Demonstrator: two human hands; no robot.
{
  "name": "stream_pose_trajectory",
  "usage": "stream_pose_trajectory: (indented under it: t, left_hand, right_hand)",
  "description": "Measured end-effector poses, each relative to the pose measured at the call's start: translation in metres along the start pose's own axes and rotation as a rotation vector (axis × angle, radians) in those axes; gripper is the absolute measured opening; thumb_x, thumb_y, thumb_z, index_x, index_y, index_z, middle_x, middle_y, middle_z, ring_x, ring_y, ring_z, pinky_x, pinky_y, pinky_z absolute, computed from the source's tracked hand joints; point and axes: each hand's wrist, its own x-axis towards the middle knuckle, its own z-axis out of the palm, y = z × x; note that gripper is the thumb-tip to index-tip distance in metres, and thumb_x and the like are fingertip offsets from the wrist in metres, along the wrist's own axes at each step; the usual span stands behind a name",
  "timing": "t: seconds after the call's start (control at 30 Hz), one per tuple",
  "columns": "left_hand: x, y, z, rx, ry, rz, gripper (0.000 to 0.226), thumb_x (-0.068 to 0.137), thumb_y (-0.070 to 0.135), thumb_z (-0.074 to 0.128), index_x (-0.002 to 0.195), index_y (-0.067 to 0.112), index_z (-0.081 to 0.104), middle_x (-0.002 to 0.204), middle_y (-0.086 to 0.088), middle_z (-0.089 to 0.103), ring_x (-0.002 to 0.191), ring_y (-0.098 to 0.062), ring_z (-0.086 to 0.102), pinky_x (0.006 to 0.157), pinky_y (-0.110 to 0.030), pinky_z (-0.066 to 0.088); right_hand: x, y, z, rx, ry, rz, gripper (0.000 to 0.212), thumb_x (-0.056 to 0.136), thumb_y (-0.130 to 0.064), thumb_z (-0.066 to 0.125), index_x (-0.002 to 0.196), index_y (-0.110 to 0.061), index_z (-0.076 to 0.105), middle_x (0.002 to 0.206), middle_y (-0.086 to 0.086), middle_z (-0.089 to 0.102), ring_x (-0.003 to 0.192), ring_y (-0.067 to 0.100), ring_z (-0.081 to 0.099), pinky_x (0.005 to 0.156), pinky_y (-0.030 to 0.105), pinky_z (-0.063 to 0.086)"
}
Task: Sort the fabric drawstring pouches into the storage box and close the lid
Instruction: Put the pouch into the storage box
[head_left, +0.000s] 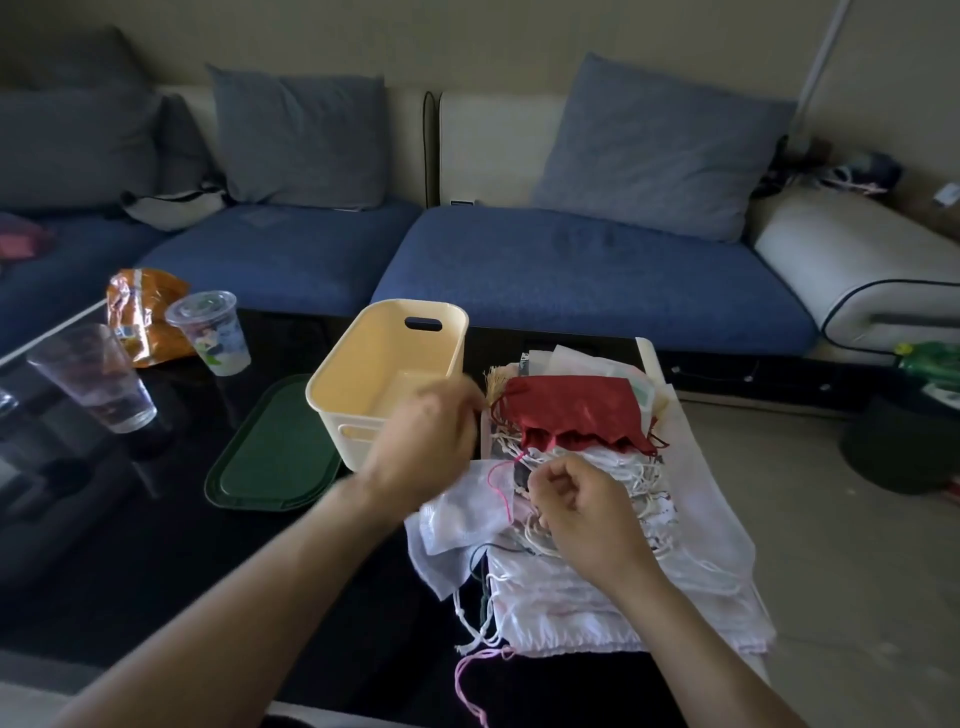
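A cream storage box (387, 358) stands open and looks empty on the black table. Its dark green lid (270, 452) lies flat to the left of it. To the right lies a heap of white drawstring pouches (587, 582) with a red pouch (576, 410) on top. My left hand (426, 441) is blurred in front of the box's near right corner, fingers curled by the red pouch's edge; whether it holds anything is unclear. My right hand (587, 514) rests on the heap, fingers curled and pinching the cords of a white pouch.
Two clear plastic cups (96, 379) (210, 332) and an orange snack bag (140, 312) stand at the table's left. A blue sofa (571, 270) with cushions runs behind the table. The floor lies to the right, with a dark round object (904, 452) on it.
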Motion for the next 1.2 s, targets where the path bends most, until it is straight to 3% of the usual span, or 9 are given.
stream_pose_trajectory:
  t: [0.13,0.3,0.43,0.57,0.67,0.77,0.93,1.03,1.2]
  left_hand:
    - [-0.036,-0.011,0.049,0.055,-0.388,0.011,0.046,0.098,0.020,0.054,0.142,0.019,0.043,0.135,-0.002,0.054,0.125,-0.020,0.047,0.105,-0.031,0.038]
    - [-0.045,-0.007,0.077,0.190,-0.426,-0.011,0.095,0.084,0.058,0.066,0.154,0.014,0.020,0.150,-0.002,0.037,0.141,-0.022,0.030,0.114,-0.036,0.027]
    - [-0.040,-0.011,0.087,0.246,-0.353,-0.040,0.066,0.090,0.034,0.068,0.145,0.017,0.036,0.137,-0.001,0.051,0.127,-0.020,0.047,0.102,-0.028,0.037]
    - [-0.035,-0.016,0.075,0.296,-0.276,-0.059,0.015,0.097,0.015,0.053,0.110,0.015,0.060,0.105,-0.002,0.065,0.100,-0.021,0.064,0.081,-0.027,0.044]
    - [-0.035,-0.021,0.059,0.157,-0.255,-0.186,0.018,0.099,0.016,0.054,0.092,0.011,0.069,0.091,-0.005,0.069,0.086,-0.027,0.068,0.075,-0.038,0.055]
    - [-0.039,-0.021,0.037,-0.040,-0.186,-0.226,0.023,0.097,0.032,0.061,0.086,0.018,0.076,0.079,0.000,0.074,0.067,-0.017,0.069,0.065,-0.037,0.057]
    - [-0.045,-0.016,0.006,-0.350,-0.100,-0.296,0.028,0.093,0.039,0.063,0.078,0.020,0.078,0.067,-0.016,0.069,0.051,-0.024,0.052,0.052,-0.029,0.039]
    - [-0.044,-0.012,0.002,-0.526,-0.087,-0.364,0.045,0.096,0.044,0.052,0.079,0.008,0.073,0.070,-0.020,0.068,0.055,-0.026,0.055,0.055,-0.037,0.045]
    - [-0.044,-0.002,0.009,-0.749,-0.135,-0.424,0.046,0.097,0.043,0.048,0.087,0.009,0.077,0.079,-0.011,0.075,0.072,-0.023,0.072,0.071,-0.038,0.058]
  right_hand:
    - [-0.001,0.001,0.000,-0.120,-0.048,0.033,0.007,0.095,-0.019,0.066,0.089,-0.017,0.068,0.075,-0.005,0.070,0.065,0.005,0.066,0.063,0.028,0.057]
    - [-0.004,0.003,0.000,-0.173,-0.053,-0.006,0.005,0.094,-0.019,0.066,0.091,-0.016,0.070,0.078,-0.008,0.070,0.071,0.000,0.065,0.066,0.019,0.055]
    - [-0.005,0.002,-0.002,-0.165,-0.064,0.003,0.005,0.095,-0.019,0.066,0.092,-0.017,0.069,0.078,-0.007,0.070,0.069,0.003,0.066,0.064,0.023,0.057]
    - [-0.005,0.000,-0.004,-0.126,-0.079,0.003,0.005,0.096,-0.018,0.066,0.092,-0.018,0.069,0.080,-0.005,0.071,0.068,0.005,0.067,0.066,0.028,0.059]
    - [-0.007,-0.003,-0.006,-0.097,-0.089,-0.010,0.005,0.096,-0.017,0.066,0.091,-0.016,0.069,0.079,-0.005,0.070,0.069,0.005,0.067,0.065,0.027,0.058]
    - [-0.008,-0.006,-0.009,-0.086,-0.073,-0.038,0.004,0.095,-0.017,0.067,0.091,-0.015,0.069,0.078,-0.006,0.069,0.071,0.004,0.066,0.066,0.027,0.058]
    - [-0.007,-0.011,-0.009,-0.063,-0.056,-0.046,0.003,0.096,-0.016,0.067,0.094,-0.014,0.069,0.081,-0.006,0.069,0.072,0.003,0.067,0.065,0.022,0.055]
    - [-0.007,-0.018,-0.007,0.014,-0.002,-0.026,0.011,0.097,-0.024,0.064,0.106,-0.016,0.065,0.090,-0.005,0.067,0.077,0.002,0.066,0.063,0.022,0.056]
    - [-0.005,-0.031,-0.011,0.221,-0.066,0.086,0.046,0.089,-0.051,0.057,0.124,-0.021,0.061,0.104,-0.002,0.067,0.075,0.000,0.068,0.057,0.015,0.051]
